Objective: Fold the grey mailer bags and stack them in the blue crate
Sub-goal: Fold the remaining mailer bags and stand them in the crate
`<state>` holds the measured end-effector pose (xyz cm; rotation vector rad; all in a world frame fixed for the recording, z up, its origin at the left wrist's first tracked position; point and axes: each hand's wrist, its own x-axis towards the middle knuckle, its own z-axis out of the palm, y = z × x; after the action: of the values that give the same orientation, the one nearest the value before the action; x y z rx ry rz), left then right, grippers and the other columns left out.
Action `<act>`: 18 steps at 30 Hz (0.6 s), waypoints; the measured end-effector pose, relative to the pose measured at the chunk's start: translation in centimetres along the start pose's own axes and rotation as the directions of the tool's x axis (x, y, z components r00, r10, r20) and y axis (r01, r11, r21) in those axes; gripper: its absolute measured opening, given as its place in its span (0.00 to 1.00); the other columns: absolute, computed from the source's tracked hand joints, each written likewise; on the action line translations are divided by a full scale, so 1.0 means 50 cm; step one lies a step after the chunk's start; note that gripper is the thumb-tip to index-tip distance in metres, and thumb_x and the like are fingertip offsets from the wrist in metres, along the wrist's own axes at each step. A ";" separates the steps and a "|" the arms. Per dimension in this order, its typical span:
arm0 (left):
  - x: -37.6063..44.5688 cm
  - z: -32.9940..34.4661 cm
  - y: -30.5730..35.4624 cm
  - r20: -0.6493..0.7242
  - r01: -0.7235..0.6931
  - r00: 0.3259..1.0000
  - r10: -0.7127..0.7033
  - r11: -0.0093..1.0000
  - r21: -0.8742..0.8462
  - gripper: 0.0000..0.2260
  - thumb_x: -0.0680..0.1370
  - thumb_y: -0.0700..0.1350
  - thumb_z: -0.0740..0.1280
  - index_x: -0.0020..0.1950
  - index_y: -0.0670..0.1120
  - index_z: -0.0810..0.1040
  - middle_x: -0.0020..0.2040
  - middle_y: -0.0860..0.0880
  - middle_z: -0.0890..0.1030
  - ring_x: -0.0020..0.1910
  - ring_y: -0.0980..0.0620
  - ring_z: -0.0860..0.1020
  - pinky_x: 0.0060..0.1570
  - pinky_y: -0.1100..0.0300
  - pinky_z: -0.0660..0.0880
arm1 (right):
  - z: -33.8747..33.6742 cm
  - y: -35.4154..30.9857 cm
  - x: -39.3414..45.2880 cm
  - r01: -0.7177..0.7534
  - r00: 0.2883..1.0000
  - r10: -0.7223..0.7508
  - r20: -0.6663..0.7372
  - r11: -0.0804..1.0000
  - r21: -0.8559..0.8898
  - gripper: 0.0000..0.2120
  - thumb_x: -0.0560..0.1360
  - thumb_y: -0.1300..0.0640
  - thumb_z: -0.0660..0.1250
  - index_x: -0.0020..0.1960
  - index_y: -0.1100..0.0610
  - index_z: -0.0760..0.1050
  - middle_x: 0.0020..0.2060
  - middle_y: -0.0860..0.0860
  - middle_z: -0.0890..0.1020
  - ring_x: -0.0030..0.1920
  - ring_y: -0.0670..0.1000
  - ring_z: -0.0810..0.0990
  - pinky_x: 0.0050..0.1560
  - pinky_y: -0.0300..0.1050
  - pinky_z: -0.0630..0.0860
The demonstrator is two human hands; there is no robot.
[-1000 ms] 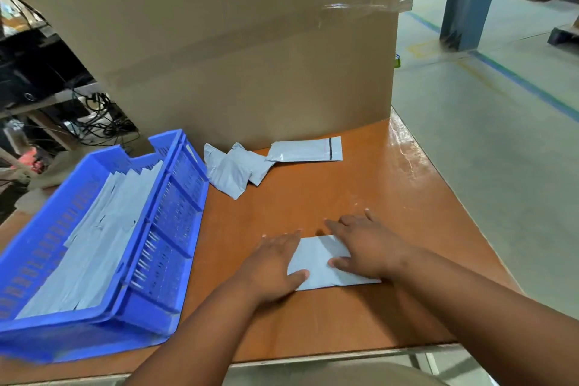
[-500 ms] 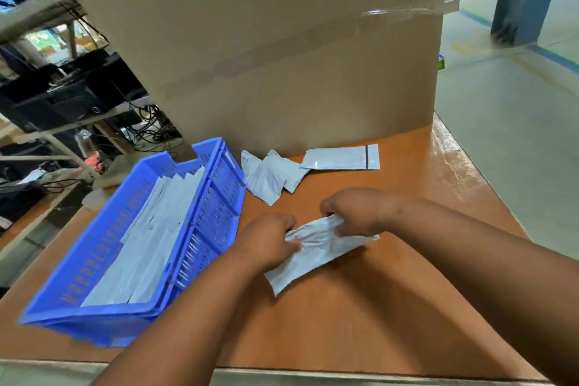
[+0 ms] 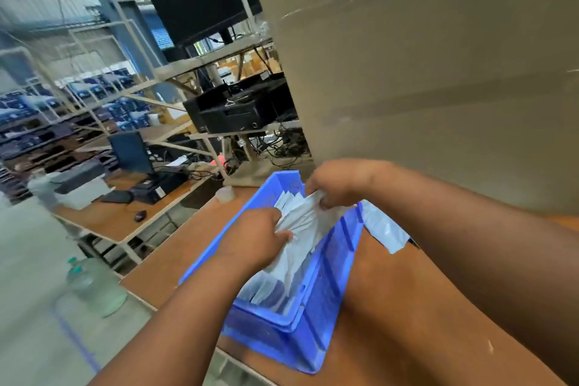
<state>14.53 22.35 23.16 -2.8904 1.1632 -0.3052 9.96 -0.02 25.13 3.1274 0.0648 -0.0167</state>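
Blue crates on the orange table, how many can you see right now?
1. The blue crate sits on the orange table below both hands, with folded grey mailer bags stacked inside it. The large cardboard box behind could hide others.

Both hands, left hand [image 3: 255, 236] and right hand [image 3: 336, 182], have carried the folded mailer bag [image 3: 305, 219] from the table to over the blue crate [image 3: 326, 285].

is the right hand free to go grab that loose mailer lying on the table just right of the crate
Probably not yet: the right hand and left hand both grip a folded mailer over the blue crate. The loose mailer lies uncovered beside it.
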 end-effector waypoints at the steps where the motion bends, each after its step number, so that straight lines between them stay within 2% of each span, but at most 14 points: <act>1: 0.000 0.006 -0.026 0.004 0.031 1.000 -0.031 0.999 -0.010 0.17 0.81 0.61 0.70 0.47 0.48 0.76 0.36 0.52 0.69 0.38 0.50 0.70 0.31 0.55 0.55 | -0.004 -0.018 0.033 0.015 1.000 -0.015 0.010 1.000 0.004 0.20 0.79 0.50 0.73 0.69 0.45 0.78 0.62 0.49 0.82 0.62 0.57 0.80 0.50 0.44 0.67; 5: 0.011 0.059 -0.109 0.084 0.114 0.991 -0.108 0.991 -0.070 0.15 0.79 0.59 0.72 0.46 0.49 0.76 0.37 0.53 0.71 0.44 0.47 0.73 0.38 0.52 0.62 | 0.017 -0.083 0.147 0.044 0.993 -0.043 0.114 0.999 -0.007 0.21 0.79 0.50 0.73 0.71 0.46 0.77 0.62 0.48 0.82 0.62 0.55 0.80 0.51 0.43 0.67; 7: 0.020 0.094 -0.138 0.168 0.134 0.980 -0.109 0.980 -0.146 0.18 0.77 0.57 0.75 0.41 0.49 0.70 0.37 0.53 0.71 0.44 0.47 0.73 0.38 0.52 0.62 | 0.039 -0.106 0.195 0.035 0.977 -0.039 0.211 0.999 0.023 0.20 0.78 0.52 0.75 0.68 0.46 0.78 0.54 0.47 0.82 0.57 0.55 0.82 0.50 0.44 0.74; 9: 0.028 0.123 -0.156 0.268 0.145 0.959 -0.089 0.970 -0.194 0.21 0.75 0.56 0.77 0.39 0.49 0.66 0.38 0.52 0.70 0.42 0.48 0.71 0.37 0.51 0.62 | 0.066 -0.117 0.235 -0.013 0.941 -0.018 0.337 0.996 0.091 0.19 0.78 0.55 0.76 0.66 0.45 0.77 0.44 0.47 0.80 0.48 0.57 0.86 0.45 0.48 0.82; 10: 0.034 0.136 -0.163 0.330 0.146 0.941 -0.072 0.967 -0.206 0.22 0.74 0.56 0.78 0.40 0.49 0.66 0.39 0.52 0.71 0.41 0.48 0.71 0.36 0.52 0.63 | 0.083 -0.118 0.256 -0.043 0.916 -0.008 0.400 0.992 0.116 0.17 0.78 0.58 0.76 0.64 0.48 0.77 0.43 0.48 0.79 0.45 0.58 0.86 0.44 0.50 0.84; 11: 0.038 0.146 -0.167 0.401 0.148 0.915 -0.054 0.967 -0.206 0.21 0.73 0.56 0.79 0.42 0.49 0.68 0.41 0.52 0.72 0.42 0.48 0.72 0.36 0.53 0.65 | 0.103 -0.120 0.272 -0.062 0.891 0.000 0.454 0.991 0.121 0.12 0.78 0.60 0.76 0.58 0.52 0.77 0.43 0.50 0.78 0.43 0.59 0.86 0.46 0.53 0.85; 12: 0.041 0.156 -0.170 0.475 0.144 0.879 -0.036 0.971 -0.193 0.21 0.72 0.56 0.80 0.46 0.48 0.71 0.45 0.51 0.75 0.45 0.47 0.75 0.39 0.53 0.70 | 0.125 -0.123 0.286 -0.070 0.870 0.001 0.493 0.990 0.122 0.10 0.78 0.61 0.76 0.50 0.52 0.76 0.42 0.51 0.78 0.41 0.59 0.85 0.48 0.54 0.85; 13: 0.044 0.166 -0.171 0.548 0.137 0.836 -0.019 0.975 -0.175 0.22 0.71 0.57 0.81 0.52 0.47 0.74 0.49 0.49 0.78 0.49 0.45 0.78 0.45 0.53 0.76 | 0.147 -0.128 0.297 -0.065 0.844 -0.005 0.537 0.992 0.110 0.12 0.77 0.62 0.76 0.46 0.51 0.73 0.41 0.52 0.79 0.40 0.59 0.85 0.47 0.53 0.85; 15: 0.046 0.195 -0.174 0.651 0.111 0.759 0.008 0.984 -0.142 0.28 0.69 0.58 0.82 0.60 0.46 0.77 0.56 0.47 0.83 0.54 0.43 0.83 0.54 0.50 0.82 | 0.197 -0.140 0.314 -0.060 0.778 -0.021 0.628 0.993 0.106 0.12 0.77 0.64 0.76 0.51 0.53 0.76 0.40 0.54 0.82 0.43 0.61 0.86 0.39 0.48 0.84; 16: 0.048 0.212 -0.173 0.675 0.091 0.737 0.017 0.988 -0.124 0.27 0.68 0.57 0.83 0.59 0.45 0.78 0.54 0.46 0.85 0.53 0.43 0.85 0.52 0.50 0.83 | 0.221 -0.146 0.323 -0.060 0.750 -0.026 0.661 0.992 0.107 0.11 0.76 0.65 0.77 0.52 0.55 0.77 0.39 0.56 0.82 0.44 0.62 0.86 0.37 0.47 0.83; 18: 0.055 0.243 -0.163 0.720 0.047 0.693 0.024 0.996 -0.079 0.25 0.69 0.55 0.83 0.59 0.43 0.81 0.50 0.45 0.85 0.47 0.43 0.84 0.48 0.52 0.81 | 0.263 -0.155 0.337 -0.042 0.718 -0.028 0.696 0.996 0.084 0.13 0.75 0.66 0.77 0.45 0.54 0.75 0.36 0.57 0.82 0.42 0.61 0.84 0.38 0.49 0.82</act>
<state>24.29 25.63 12.39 -2.6162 0.9948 0.8494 26.32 8.25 11.69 2.9639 0.0411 -1.2235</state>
